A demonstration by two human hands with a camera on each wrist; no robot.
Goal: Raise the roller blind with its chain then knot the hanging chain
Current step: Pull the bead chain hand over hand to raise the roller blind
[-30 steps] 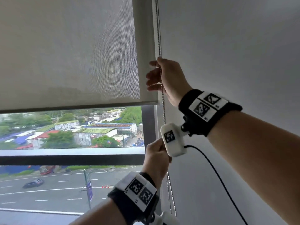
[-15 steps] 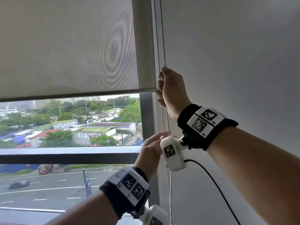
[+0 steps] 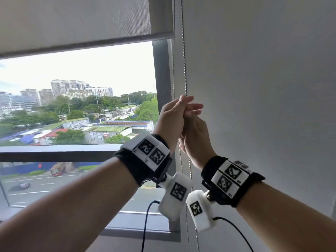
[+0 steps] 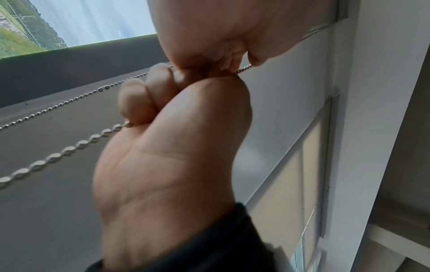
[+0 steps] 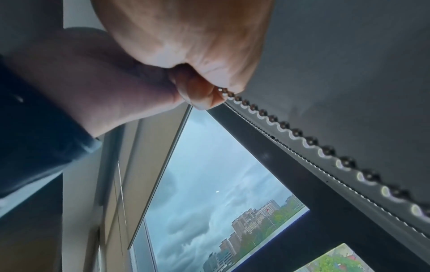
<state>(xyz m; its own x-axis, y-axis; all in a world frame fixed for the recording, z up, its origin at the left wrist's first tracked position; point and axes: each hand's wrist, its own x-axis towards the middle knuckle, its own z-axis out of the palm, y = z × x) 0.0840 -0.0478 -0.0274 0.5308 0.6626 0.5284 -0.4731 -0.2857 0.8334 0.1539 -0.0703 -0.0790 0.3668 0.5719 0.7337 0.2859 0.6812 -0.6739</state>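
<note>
The beige roller blind [image 3: 81, 19] is rolled partway up, its bottom bar [image 3: 91, 44] near the top of the window. The bead chain [image 3: 184, 60] hangs along the window's right edge, with a thinner second strand [image 3: 173, 70] beside it. My left hand [image 3: 172, 115] grips the chain high up, fingers curled round it in the left wrist view [image 4: 167, 147]. Directly below and touching it, my right hand [image 3: 197, 140] also holds the chain, which leaves its fist in the right wrist view [image 5: 325, 149]. The chain [image 3: 190, 171] hangs on below both hands.
A dark window frame post [image 3: 161, 84] stands just left of the chain. A plain grey wall [image 3: 263, 88] fills the right side. The sill [image 3: 138, 222] runs below. Black cables [image 3: 145, 230] trail from the wrist cameras.
The blind's bottom bar has risen. My right hand came down with the chain, and my left hand moved up to take hold of it above the right.
</note>
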